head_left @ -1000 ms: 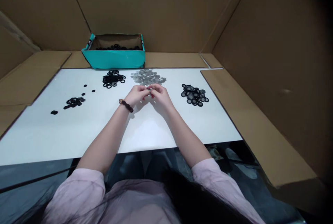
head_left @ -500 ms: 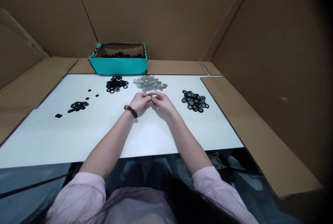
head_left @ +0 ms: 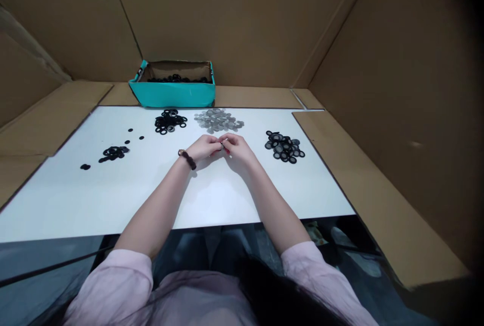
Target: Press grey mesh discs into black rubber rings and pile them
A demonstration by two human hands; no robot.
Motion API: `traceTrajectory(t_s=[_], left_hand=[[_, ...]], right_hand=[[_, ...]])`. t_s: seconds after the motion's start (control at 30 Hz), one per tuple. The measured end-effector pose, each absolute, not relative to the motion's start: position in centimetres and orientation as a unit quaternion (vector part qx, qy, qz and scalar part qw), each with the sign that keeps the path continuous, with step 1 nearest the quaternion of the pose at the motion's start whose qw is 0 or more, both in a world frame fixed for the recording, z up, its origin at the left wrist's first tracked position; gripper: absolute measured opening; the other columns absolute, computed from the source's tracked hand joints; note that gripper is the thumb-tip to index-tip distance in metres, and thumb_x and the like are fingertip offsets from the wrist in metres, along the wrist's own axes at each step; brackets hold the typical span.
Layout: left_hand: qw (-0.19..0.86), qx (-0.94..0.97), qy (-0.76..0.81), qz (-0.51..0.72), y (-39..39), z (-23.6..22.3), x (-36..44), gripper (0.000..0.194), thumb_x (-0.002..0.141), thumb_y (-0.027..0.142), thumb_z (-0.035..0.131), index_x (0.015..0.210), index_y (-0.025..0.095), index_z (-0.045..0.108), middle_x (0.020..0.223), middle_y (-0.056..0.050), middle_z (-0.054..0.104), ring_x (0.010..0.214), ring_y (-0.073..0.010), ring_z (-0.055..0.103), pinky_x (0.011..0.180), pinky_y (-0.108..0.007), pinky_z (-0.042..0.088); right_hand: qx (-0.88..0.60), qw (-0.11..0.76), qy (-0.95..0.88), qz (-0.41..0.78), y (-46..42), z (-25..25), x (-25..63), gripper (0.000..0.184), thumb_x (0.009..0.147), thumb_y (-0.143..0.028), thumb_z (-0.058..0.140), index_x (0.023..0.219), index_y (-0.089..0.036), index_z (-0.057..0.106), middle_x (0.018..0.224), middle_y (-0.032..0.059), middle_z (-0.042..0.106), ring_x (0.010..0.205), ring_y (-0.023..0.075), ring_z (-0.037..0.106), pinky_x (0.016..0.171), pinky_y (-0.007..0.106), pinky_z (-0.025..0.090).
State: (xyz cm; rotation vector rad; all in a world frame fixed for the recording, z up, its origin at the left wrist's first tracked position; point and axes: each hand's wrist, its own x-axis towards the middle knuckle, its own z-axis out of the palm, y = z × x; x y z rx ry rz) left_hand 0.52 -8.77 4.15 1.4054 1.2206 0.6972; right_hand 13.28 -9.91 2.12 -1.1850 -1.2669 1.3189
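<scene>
Over the middle of the white board, my left hand (head_left: 205,147) and my right hand (head_left: 237,148) meet at their fingertips. Both are closed in a pinch on a small black ring (head_left: 222,146), mostly covered by the fingers; whether a disc sits in it I cannot tell. Just beyond the hands lies a pile of grey translucent discs (head_left: 217,120). Plain black rings (head_left: 169,121) are heaped to its left. On the right is a pile of black rings with grey discs in them (head_left: 283,147).
At the back stands a turquoise box (head_left: 174,95) with black rings inside. Another small heap of black pieces (head_left: 113,153) lies on the left, with several loose ones around it. Cardboard walls (head_left: 242,23) enclose the white board (head_left: 219,200) at the back and sides.
Fingers of both hands have shifted slightly around the small ring, which now shows more between the fingertips. The piles look the same.
</scene>
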Motion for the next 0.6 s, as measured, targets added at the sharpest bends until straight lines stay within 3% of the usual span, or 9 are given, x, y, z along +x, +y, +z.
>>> traceTrajectory(t_s=[0.17, 0.3, 0.43, 0.6], left_hand=[[0.539, 0.560, 0.529, 0.340, -8.9, 4.4, 0.5, 0.018, 0.064, 0.014, 0.053, 0.047, 0.017, 0.047, 0.045, 0.004, 0.040, 0.045, -0.0072, 0.035, 0.048, -0.023, 0.026], [0.560, 0.599, 0.501, 0.277, -8.4, 4.3, -0.1, 0.019, 0.064, 0.015, 0.055, 0.046, 0.016, 0.048, 0.046, 0.002, 0.043, 0.046, -0.0075, 0.036, 0.048, -0.024, 0.025], [0.546, 0.606, 0.500, 0.291, -8.2, 4.0, -0.7, 0.020, 0.063, 0.018, 0.054, 0.046, 0.017, 0.044, 0.046, 0.003, 0.040, 0.045, -0.0071, 0.034, 0.047, -0.023, 0.022], [0.579, 0.639, 0.446, 0.240, -8.0, 3.6, -0.5, 0.008, 0.063, 0.021, 0.055, 0.059, 0.015, 0.059, 0.049, 0.003, 0.045, 0.048, -0.0081, 0.037, 0.048, -0.023, 0.025]], right_hand=[[-0.474, 0.454, -0.526, 0.541, -10.1, 2.6, 13.6, 0.019, 0.069, -0.013, 0.048, 0.084, -0.017, 0.060, 0.055, -0.0048, 0.048, 0.051, 0.0090, 0.038, 0.051, 0.022, 0.031], [-0.481, 0.433, -0.525, 0.553, -10.2, 2.7, 13.4, 0.022, 0.065, -0.011, 0.048, 0.083, -0.018, 0.059, 0.051, -0.0058, 0.045, 0.051, 0.0099, 0.040, 0.050, 0.022, 0.031], [-0.510, 0.445, -0.504, 0.536, -10.1, 2.8, 13.6, 0.013, 0.069, -0.014, 0.050, 0.080, -0.020, 0.055, 0.049, -0.0060, 0.044, 0.048, 0.0108, 0.040, 0.047, 0.022, 0.030], [-0.469, 0.412, -0.528, 0.576, -10.1, 2.9, 14.1, 0.009, 0.072, -0.014, 0.050, 0.073, -0.017, 0.059, 0.049, -0.0043, 0.043, 0.047, 0.0093, 0.036, 0.047, 0.023, 0.029]])
